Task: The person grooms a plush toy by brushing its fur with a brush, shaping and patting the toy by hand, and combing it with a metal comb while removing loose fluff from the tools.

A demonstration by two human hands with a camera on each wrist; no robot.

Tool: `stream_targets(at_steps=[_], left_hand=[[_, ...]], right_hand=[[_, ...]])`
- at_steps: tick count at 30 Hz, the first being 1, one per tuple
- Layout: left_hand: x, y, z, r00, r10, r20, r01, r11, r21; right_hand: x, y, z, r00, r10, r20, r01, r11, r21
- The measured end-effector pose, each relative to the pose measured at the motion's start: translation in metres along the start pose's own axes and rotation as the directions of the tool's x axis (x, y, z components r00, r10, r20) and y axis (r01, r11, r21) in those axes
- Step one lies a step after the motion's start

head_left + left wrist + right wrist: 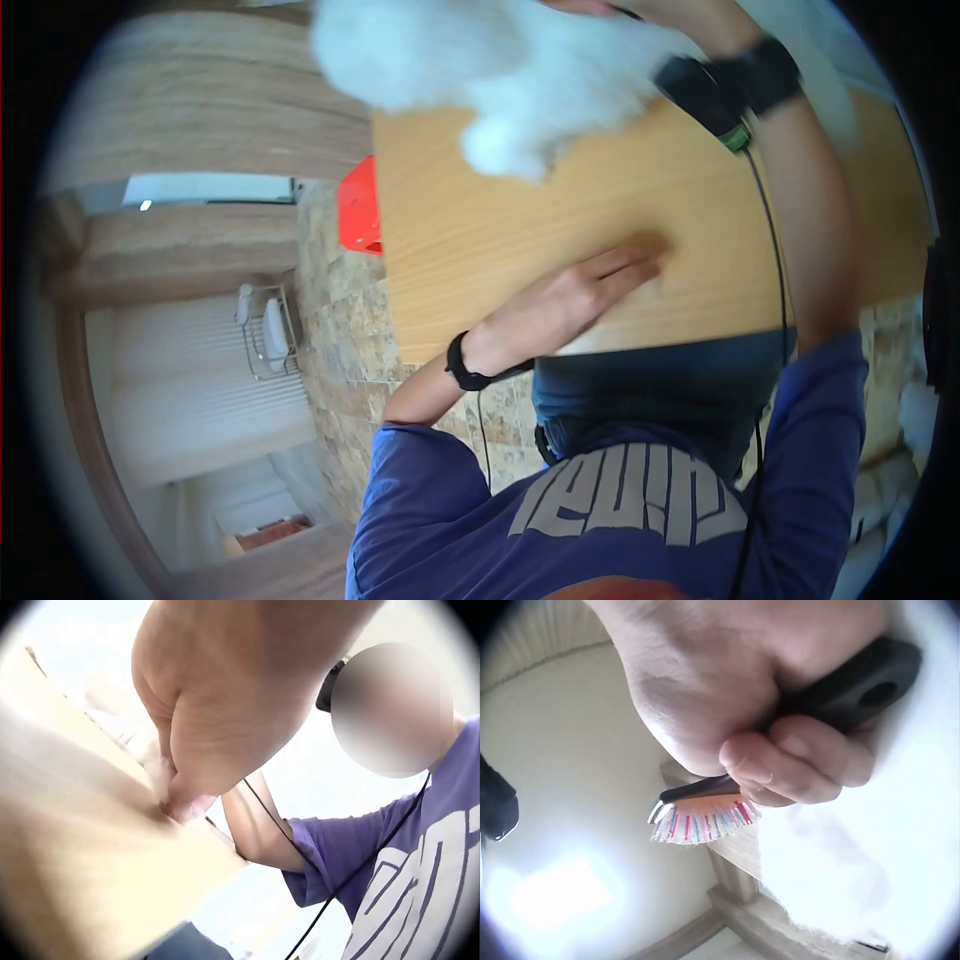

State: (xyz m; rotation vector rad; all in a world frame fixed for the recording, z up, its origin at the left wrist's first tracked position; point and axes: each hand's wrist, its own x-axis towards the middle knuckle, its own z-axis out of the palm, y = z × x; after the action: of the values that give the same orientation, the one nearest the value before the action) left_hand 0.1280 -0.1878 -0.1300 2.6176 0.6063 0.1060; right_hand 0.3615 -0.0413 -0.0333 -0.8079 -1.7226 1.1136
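My right hand (780,750) grips a brush by its black handle (855,686), fingers curled round it. Below the fingers, the brush's orange pad (705,802) carries pink, blue and white bristles. In the head view, this hand (690,20) is at the top edge beside a fluffy white thing (540,80) lying over the wooden table (480,240). My left hand (570,300) reaches low over the table near its front edge, apart from the white thing, fingers stretched out and blurred. In the left wrist view, the left hand's (225,690) fingertips are at the tabletop, partly hidden.
A red stool (358,205) stands on the tiled floor beyond the table's left edge. A wire rack (270,330) is farther left. Dark cables run along both arms, and the person's legs (650,395) are against the table's front edge.
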Motion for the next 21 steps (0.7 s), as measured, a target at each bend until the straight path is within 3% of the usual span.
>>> stream_targets(at_steps=[1, 3, 4, 5, 7, 8, 9, 11, 12, 13, 15, 16, 17, 18, 19, 21], left_hand=[[0.007, 0.006, -0.007, 0.993, -0.051, -0.109, 0.034, 0.988, -0.148], [0.008, 0.001, -0.019, 0.979, 0.049, -0.197, -0.065, 0.995, -0.075], [0.008, 0.000, -0.030, 0.976, 0.057, -0.212, -0.070, 0.996, -0.053], [0.006, 0.000, -0.043, 0.966, 0.028, -0.257, -0.053, 0.994, -0.094], [-0.003, -0.011, -0.064, 0.922, -0.031, -0.385, -0.032, 0.987, -0.157], [-0.009, -0.024, -0.071, 0.881, -0.064, -0.468, -0.022, 0.984, -0.177], [-0.014, -0.043, -0.071, 0.770, -0.128, -0.626, -0.064, 0.959, -0.276], [-0.019, -0.081, -0.081, 0.472, -0.263, -0.841, -0.149, 0.917, -0.370], [-0.018, -0.100, -0.091, 0.306, -0.316, -0.898, -0.175, 0.909, -0.379], [-0.013, -0.121, -0.098, 0.292, -0.320, -0.901, -0.178, 0.907, -0.380], [-0.007, -0.157, -0.100, 0.127, -0.518, -0.846, -0.283, 0.798, -0.531], [-0.002, -0.168, -0.086, 0.113, -0.523, -0.845, -0.303, 0.791, -0.531], [0.011, -0.179, -0.067, 0.261, -0.501, -0.825, -0.144, 0.825, -0.546], [0.025, -0.185, -0.054, 0.407, -0.484, -0.775, 0.009, 0.850, -0.527], [0.033, -0.184, -0.048, 0.405, -0.481, -0.777, -0.029, 0.843, -0.537], [0.039, -0.180, -0.031, 0.664, -0.197, -0.721, 0.124, 0.980, -0.153]], right_hand=[[-0.001, -0.006, 0.003, 0.995, 0.068, -0.074, -0.073, 0.995, -0.068], [-0.011, -0.026, 0.010, 0.985, 0.001, -0.173, -0.042, 0.971, -0.234], [-0.009, -0.034, 0.016, 0.958, -0.002, -0.288, -0.099, 0.936, -0.337], [-0.004, -0.029, 0.015, 0.958, -0.021, -0.287, -0.086, 0.932, -0.352], [0.003, -0.011, 0.008, 0.811, -0.474, -0.341, 0.112, 0.700, -0.706], [-0.002, -0.023, 0.011, 0.771, -0.492, -0.404, 0.059, 0.687, -0.724], [-0.005, -0.032, 0.007, 0.773, -0.498, -0.393, 0.063, 0.676, -0.734], [-0.008, -0.045, 0.005, 0.694, -0.503, -0.515, 0.019, 0.728, -0.685], [-0.008, -0.049, 0.014, 0.580, -0.567, -0.585, 0.030, 0.732, -0.680], [-0.004, -0.051, 0.019, 0.588, -0.571, -0.573, 0.038, 0.727, -0.686], [0.002, -0.056, 0.031, 0.366, -0.617, -0.696, 0.087, 0.768, -0.635], [0.007, -0.035, 0.011, 0.363, -0.714, -0.599, 0.128, 0.675, -0.727], [0.005, -0.025, 0.013, 0.371, -0.730, -0.575, 0.130, 0.653, -0.746], [0.002, -0.014, 0.017, 0.473, -0.708, -0.525, 0.051, 0.617, -0.785], [-0.002, -0.002, 0.020, 0.568, -0.668, -0.480, -0.031, 0.566, -0.824], [-0.014, 0.020, 0.034, 0.701, -0.643, -0.308, -0.081, 0.358, -0.930]])
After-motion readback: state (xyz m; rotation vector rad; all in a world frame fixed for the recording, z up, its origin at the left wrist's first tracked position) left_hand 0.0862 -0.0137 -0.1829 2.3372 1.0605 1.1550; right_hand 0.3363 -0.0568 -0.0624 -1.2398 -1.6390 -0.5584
